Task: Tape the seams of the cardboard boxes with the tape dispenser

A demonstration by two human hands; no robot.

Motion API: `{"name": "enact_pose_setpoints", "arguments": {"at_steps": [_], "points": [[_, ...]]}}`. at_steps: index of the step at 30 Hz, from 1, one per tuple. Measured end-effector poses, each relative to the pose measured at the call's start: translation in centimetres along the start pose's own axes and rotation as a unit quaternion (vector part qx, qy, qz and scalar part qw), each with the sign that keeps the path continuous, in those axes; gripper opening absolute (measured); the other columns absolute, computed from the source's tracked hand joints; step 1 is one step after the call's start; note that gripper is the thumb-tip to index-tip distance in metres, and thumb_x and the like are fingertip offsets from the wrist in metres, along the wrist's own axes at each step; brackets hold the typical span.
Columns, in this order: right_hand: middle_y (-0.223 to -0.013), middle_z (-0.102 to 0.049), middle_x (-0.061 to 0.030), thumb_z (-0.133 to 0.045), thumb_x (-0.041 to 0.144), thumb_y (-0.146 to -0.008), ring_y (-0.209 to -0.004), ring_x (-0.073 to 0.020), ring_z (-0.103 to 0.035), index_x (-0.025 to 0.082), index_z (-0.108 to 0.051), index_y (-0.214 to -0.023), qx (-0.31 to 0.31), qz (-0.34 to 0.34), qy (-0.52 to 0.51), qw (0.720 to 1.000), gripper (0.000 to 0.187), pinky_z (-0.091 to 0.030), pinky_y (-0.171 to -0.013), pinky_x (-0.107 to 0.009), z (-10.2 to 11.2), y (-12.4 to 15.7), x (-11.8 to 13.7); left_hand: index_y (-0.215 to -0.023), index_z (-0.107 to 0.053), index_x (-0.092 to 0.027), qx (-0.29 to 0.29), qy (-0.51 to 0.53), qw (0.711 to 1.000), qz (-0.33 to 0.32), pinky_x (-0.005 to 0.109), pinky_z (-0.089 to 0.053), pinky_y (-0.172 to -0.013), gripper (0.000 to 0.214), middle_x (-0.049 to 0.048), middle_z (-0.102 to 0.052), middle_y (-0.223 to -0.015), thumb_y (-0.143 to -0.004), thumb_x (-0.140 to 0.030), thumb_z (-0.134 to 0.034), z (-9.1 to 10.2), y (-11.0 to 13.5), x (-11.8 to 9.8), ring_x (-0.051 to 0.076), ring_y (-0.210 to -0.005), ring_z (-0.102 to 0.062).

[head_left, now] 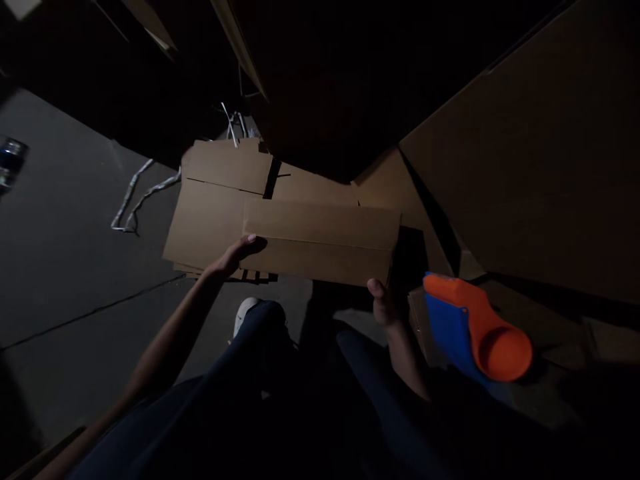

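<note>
Left hand (239, 252) grips left end of folded cardboard box (320, 243); right hand (381, 303) grips near right corner. Flat cardboard stack (210, 213) beneath. Orange-blue tape dispenser (473, 327) right.

Bare floor (75, 267) lies open leftward — flattened cardboard (320, 250) ahead, tall cartons (525, 167) and a tape dispenser (475, 327) crowding the right.

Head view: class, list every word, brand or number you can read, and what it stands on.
No text can be read.
The flat cardboard box in the left hand and right hand: plain brown.
The tape dispenser: no print visible.
The blue object at the left edge: too blurred.
</note>
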State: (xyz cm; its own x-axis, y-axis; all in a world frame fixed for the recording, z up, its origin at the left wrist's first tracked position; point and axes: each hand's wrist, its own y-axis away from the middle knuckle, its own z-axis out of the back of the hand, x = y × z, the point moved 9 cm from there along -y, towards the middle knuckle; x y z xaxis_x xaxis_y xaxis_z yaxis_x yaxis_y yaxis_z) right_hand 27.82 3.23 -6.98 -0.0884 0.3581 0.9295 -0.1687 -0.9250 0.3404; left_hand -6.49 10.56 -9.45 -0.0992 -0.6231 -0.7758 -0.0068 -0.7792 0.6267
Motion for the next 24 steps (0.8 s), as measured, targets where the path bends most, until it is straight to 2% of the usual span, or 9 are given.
{"name": "enact_pose_setpoints", "arguments": {"at_steps": [4, 8, 12, 16, 21, 24], "points": [[-0.136, -0.064, -0.0101, -0.058, 0.084, -0.067, -0.129, -0.0333, -0.057, 0.027, -0.052, -0.141, 0.004, -0.001, -0.005, 1.0, 0.093, -0.049, -0.107, -0.056, 0.0, 0.3, -0.4, -0.074, -0.07, -0.022, -0.013, -0.003, 1.0, -0.01, 0.055, -0.049, -0.109, 0.051, 0.0118, -0.078, -0.095, -0.066, -0.073, -0.065, 0.5, 0.5, 0.2, 0.039, -0.112, -0.069], [-0.135, -0.064, -0.0096, -0.056, 0.082, -0.071, -0.129, -0.0328, -0.057, 0.029, -0.052, -0.142, 0.01, 0.01, 0.014, 1.0, 0.089, -0.048, -0.108, -0.056, 0.1, 0.0, -0.1, -0.074, -0.071, -0.021, 0.012, -0.036, 0.999, -0.008, 0.058, -0.051, -0.105, 0.063, 0.0156, -0.077, -0.093, -0.055, -0.081, -0.066, 0.4, -0.7, 0.3, 0.043, -0.113, -0.067], [-0.136, -0.063, -0.0105, -0.057, 0.083, -0.07, -0.13, -0.0329, -0.056, 0.026, -0.051, -0.143, 0.0, 0.022, 0.02, 1.0, 0.093, -0.045, -0.11, -0.057, 0.4, -0.1, 0.3, -0.08, -0.073, -0.021, 0.018, -0.042, 0.999, -0.015, 0.054, -0.051, -0.105, 0.066, 0.0155, -0.076, -0.098, -0.057, -0.082, -0.066, 0.9, -1.8, 0.5, 0.04, -0.116, -0.066], [-0.135, -0.064, -0.0102, -0.059, 0.08, -0.071, -0.131, -0.0318, -0.055, 0.026, -0.053, -0.141, -0.007, 0.014, 0.013, 1.0, 0.089, -0.045, -0.111, -0.056, 0.5, -0.1, 0.0, -0.077, -0.071, -0.023, 0.02, -0.035, 0.999, -0.017, 0.051, -0.051, -0.106, 0.064, 0.0117, -0.077, -0.097, -0.054, -0.083, -0.069, 1.1, -2.0, 0.8, 0.037, -0.113, -0.068], [-0.131, -0.067, -0.0102, -0.061, 0.078, -0.07, -0.131, -0.032, -0.055, 0.025, -0.059, -0.134, -0.007, 0.013, 0.017, 1.0, 0.083, -0.044, -0.111, -0.056, 0.5, 0.0, -0.3, -0.076, -0.068, -0.022, 0.015, -0.027, 0.999, -0.025, 0.05, -0.052, -0.104, 0.064, 0.0101, -0.075, -0.09, -0.056, -0.082, -0.069, 1.1, -1.6, 0.5, 0.035, -0.108, -0.069], [-0.131, -0.067, -0.0097, -0.061, 0.077, -0.07, -0.132, -0.0322, -0.053, 0.025, -0.061, -0.132, -0.018, 0.015, 0.026, 0.999, 0.081, -0.04, -0.114, -0.056, 1.0, 0.1, -0.9, -0.071, -0.063, -0.022, 0.031, -0.048, 0.997, -0.042, 0.045, -0.056, -0.094, 0.063, 0.0078, -0.069, -0.077, -0.059, -0.084, -0.066, 0.6, -1.3, -0.2, 0.03, -0.093, -0.07]]}}
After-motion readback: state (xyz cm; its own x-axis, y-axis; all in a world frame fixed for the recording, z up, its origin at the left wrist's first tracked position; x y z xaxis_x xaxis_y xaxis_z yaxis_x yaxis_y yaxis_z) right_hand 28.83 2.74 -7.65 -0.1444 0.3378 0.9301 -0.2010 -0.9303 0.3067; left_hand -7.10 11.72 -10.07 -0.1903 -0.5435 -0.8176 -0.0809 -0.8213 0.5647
